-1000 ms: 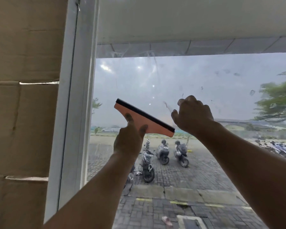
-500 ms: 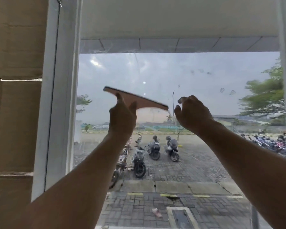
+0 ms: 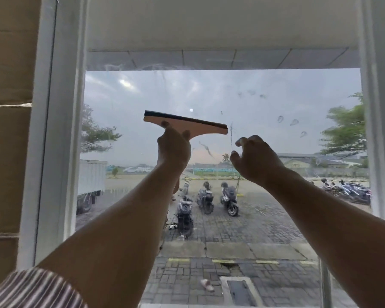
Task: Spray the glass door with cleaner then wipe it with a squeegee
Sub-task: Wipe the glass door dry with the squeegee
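The glass door [image 3: 265,103] fills the middle of the view, with streaks and droplets of cleaner on it. My left hand [image 3: 172,150] grips the handle of an orange squeegee [image 3: 187,125] with a black rubber blade, held almost level against the glass at about eye height. My right hand [image 3: 253,158] hovers just right of the squeegee, fingers loosely curled and holding nothing. No spray bottle is in view.
A white door frame [image 3: 60,134] runs down the left, with stacked cardboard boxes [image 3: 7,141] beside it. Another white frame post [image 3: 378,130] stands at the right. Outside, several parked motorbikes [image 3: 206,198] sit on a paved lot.
My left hand has turned the squeegee from a steep tilt to nearly level. My right hand has loosened from a fist. My view has shifted left across the door.
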